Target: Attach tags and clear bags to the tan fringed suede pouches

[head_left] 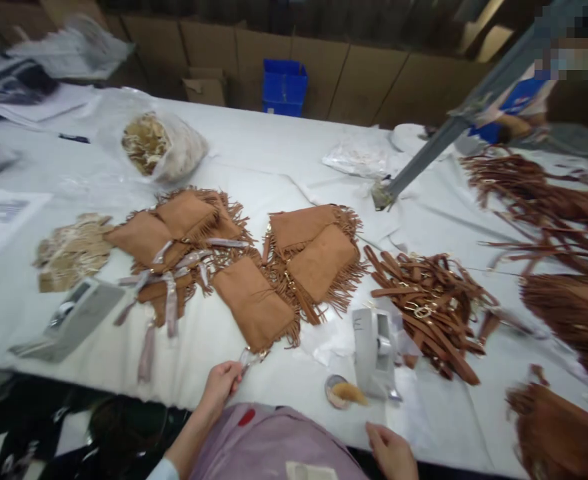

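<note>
My left hand (223,383) is closed, pinching the end of a short plastic-wrapped strap (247,358) at the near corner of a tan fringed bag (254,303). That bag lies flat on the white table. My right hand (393,453) is at the table's front edge with its fingers curled in; whatever may be inside them is hidden. Closest to it are a small round tin with a yellowish brush or sponge (347,392) and a grey tape dispenser (374,350). More fringed bags (321,263) lie beyond, and a left-hand pile (174,230) has wrapped straps hanging from it.
Brown straps with metal clasps (434,307) are heaped at right. Darker fringed pieces (569,320) lie farther right. A second dispenser (71,320), tan scraps (74,252) and an open plastic bag (174,147) sit left. A slanted metal post (434,157) meets the table; another person is behind.
</note>
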Available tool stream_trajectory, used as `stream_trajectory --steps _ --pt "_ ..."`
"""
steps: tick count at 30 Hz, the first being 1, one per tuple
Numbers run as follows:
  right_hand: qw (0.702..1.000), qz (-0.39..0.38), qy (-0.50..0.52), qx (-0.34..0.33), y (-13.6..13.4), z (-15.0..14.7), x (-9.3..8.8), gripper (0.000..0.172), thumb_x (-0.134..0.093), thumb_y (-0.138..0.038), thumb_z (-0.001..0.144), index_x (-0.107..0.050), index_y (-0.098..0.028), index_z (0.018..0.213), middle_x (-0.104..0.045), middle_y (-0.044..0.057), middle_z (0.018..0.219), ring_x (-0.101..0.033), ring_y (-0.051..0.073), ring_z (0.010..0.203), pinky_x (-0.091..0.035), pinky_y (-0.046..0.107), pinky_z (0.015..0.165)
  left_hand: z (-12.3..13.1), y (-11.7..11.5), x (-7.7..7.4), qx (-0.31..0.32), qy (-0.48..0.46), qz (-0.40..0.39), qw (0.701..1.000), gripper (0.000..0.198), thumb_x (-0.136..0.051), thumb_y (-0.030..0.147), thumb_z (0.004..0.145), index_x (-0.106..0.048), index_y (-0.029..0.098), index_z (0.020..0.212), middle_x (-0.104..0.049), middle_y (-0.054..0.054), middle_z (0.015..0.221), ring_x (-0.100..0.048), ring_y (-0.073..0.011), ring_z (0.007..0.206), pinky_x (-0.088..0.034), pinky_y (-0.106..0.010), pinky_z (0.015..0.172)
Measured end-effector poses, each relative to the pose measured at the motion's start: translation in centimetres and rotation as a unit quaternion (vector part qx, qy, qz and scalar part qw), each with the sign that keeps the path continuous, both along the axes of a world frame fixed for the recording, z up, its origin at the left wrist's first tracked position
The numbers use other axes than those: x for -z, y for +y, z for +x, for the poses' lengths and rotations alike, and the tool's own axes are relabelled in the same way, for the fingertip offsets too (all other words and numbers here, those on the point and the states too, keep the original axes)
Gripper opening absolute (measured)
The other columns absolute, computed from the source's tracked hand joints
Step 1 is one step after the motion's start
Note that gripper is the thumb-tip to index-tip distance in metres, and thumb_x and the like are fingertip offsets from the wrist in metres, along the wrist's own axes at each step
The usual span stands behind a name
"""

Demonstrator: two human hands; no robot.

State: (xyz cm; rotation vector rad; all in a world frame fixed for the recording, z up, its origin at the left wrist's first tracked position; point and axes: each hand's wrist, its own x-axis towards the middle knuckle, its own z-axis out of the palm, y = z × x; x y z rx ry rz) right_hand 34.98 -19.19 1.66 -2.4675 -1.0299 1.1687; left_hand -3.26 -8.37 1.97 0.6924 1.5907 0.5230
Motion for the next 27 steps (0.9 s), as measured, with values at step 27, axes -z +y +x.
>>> stream_trajectory --steps 27 --pt "0.945 -0.027 0.252 -0.208 16.2 -24.3 3.5 0.034 -0.061 -0.031 0.07 -0.055 -0.019 0.039 -0.047 -0.003 0.032 -0.043 0.011 0.035 -0.033 0.023 0.042 0.9 -0.1 3.0 0.05 0.073 0.086 0.992 0.052 -0.044 0.069 0.075 -0.055 0.019 0.062 -0.049 0.004 0.045 -0.047 -0.0128 0.041 -0.032 -0.024 0.047"
